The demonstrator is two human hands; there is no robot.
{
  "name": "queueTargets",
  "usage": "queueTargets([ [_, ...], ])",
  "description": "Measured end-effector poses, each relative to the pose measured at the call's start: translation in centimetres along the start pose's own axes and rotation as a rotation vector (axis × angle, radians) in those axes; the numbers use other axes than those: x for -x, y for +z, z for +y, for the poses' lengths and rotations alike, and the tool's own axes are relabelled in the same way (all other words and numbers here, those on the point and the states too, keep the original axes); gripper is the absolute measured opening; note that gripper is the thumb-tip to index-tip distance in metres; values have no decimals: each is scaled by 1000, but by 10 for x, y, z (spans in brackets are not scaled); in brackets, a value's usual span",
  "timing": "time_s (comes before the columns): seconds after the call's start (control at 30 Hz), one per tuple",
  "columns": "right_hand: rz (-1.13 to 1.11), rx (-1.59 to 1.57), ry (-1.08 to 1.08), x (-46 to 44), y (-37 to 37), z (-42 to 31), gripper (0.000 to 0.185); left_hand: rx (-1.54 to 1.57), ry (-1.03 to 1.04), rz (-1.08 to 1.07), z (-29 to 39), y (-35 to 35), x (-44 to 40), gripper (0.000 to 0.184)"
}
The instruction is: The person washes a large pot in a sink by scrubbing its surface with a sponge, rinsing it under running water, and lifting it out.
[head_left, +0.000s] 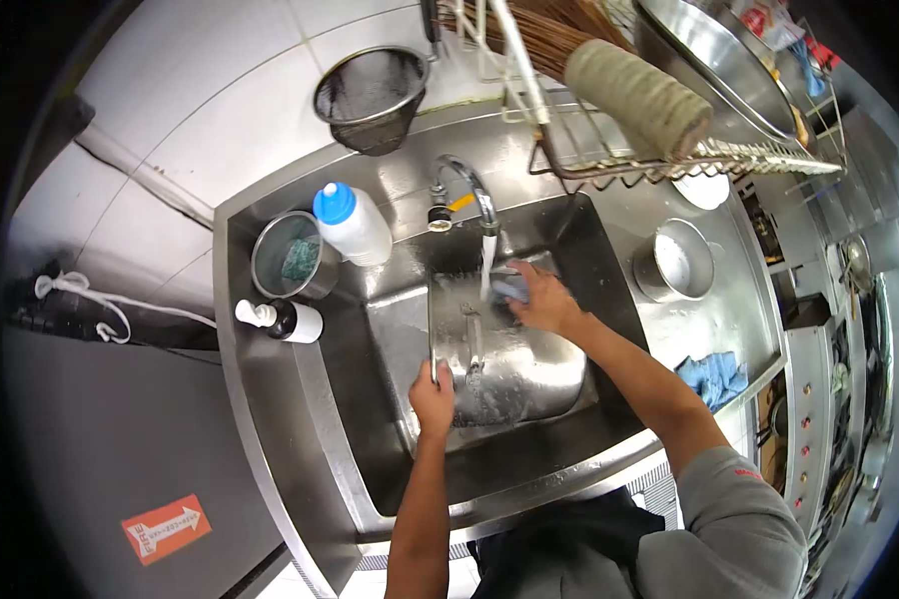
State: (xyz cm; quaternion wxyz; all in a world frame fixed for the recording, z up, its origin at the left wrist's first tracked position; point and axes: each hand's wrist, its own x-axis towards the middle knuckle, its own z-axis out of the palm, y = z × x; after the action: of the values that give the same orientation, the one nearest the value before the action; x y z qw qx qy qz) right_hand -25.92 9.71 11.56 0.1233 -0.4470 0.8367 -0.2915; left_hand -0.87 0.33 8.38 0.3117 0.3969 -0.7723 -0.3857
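Observation:
A large stainless steel pot (529,374) lies on its side in the sink (604,260), its rim facing left and a side handle on top. My left hand (432,397) is closed round the rim at the near left. Against the far side of the pot, my right hand (544,299) presses a grey-blue scrubbing pad (510,286), partly covered by my fingers. Water from the tap (479,195) runs down onto the pot beside that pad. The pot's inside is turned away from view.
Left of the tap stand a white bottle with a blue cap (355,225), a metal pot with a green scourer (295,255), and a pump bottle (282,319). Right are a small metal pot (674,260) and blue cloth (714,379). A wire rack (669,165) overhangs the back right.

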Motion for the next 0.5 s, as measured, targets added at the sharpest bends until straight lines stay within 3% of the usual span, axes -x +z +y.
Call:
queueTargets([
  [0.07, -33, -120, -78, -15, -11, -56, 43, -64, -53, -25, -24, -2, 17, 28],
  [0.13, -195, -56, -542, -23, 3, -83, 36, -138, -73, -13, -26, -3, 19, 28],
  [0.17, -200, -56, -542, -14, 11, -97, 36, -29, -97, 4, -28, -2, 17, 28],
  [0.23, -545, 290, -698, 11, 25, -119, 32, 27, -50, 79, -27, 4, 3, 30],
  [0.27, -552, 304, -700, 7, 32, -109, 32, 78, -2, 156, -27, 6, -1, 32],
  [0.33, -265, 266, -878, -10, 51, -77, 31, 23, -21, 56, -28, 4, 1, 34],
  [0.4, -426, 281, -435, -49, 26, -82, 30, -90, -9, 14, -24, 7, -6, 39],
  [0.47, -182, 304, -731, -65, 50, -53, 27, -128, -13, 24, -33, 11, -5, 42],
  [0.5, -254, 148, -584, -43, 45, -82, 26, -130, 16, 66, -35, 12, -5, 39],
])
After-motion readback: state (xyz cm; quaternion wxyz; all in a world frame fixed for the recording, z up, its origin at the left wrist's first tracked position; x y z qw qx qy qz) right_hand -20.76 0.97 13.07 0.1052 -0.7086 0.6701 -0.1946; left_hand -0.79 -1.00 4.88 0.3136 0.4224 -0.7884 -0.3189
